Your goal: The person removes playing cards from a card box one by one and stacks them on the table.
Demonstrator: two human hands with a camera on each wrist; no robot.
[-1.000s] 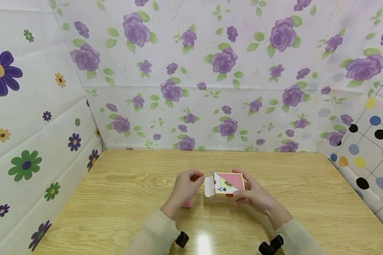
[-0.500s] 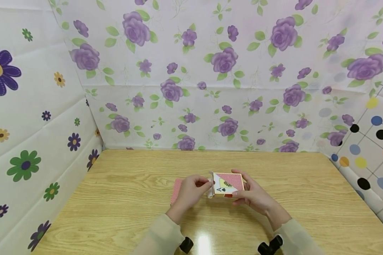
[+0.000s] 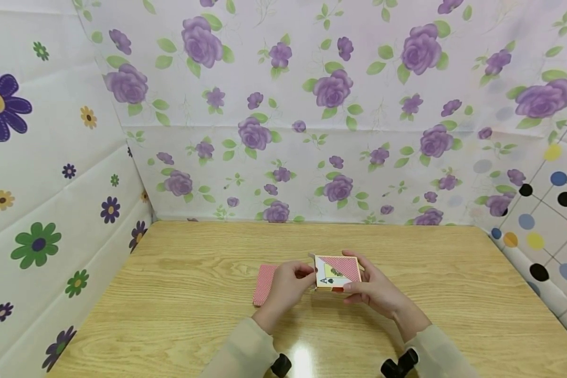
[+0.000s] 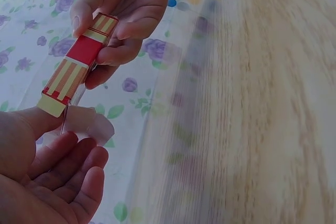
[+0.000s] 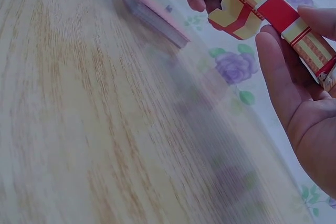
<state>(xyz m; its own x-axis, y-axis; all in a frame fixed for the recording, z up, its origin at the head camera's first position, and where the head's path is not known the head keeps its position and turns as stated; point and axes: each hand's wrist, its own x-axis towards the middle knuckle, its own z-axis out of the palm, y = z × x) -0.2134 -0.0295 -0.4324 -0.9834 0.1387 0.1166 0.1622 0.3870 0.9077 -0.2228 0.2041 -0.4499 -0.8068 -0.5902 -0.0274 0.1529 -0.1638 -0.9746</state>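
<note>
Right grip (image 3: 380, 293) holds card box (image 3: 336, 271), left grip (image 3: 287, 286) at flap (image 4: 90, 122), pinch unclear; brace box, ease flap without creasing

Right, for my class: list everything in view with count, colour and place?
Box: 1, red, white, yellow, above the table
Cards: 1 stack, red-backed, on the table
Table: 1, pale wood, below
Rose cloth: 1, white and purple, back
Daisy cloth: 1, white and multicoloured, left
Dotted cloth: 1, white and multicoloured, right
Wrist devices: 2, black, one per wrist
Sleeves: 2, cream, one per arm
Left hand: 1, at the box's flap
Right hand: 1, gripping the box
</note>
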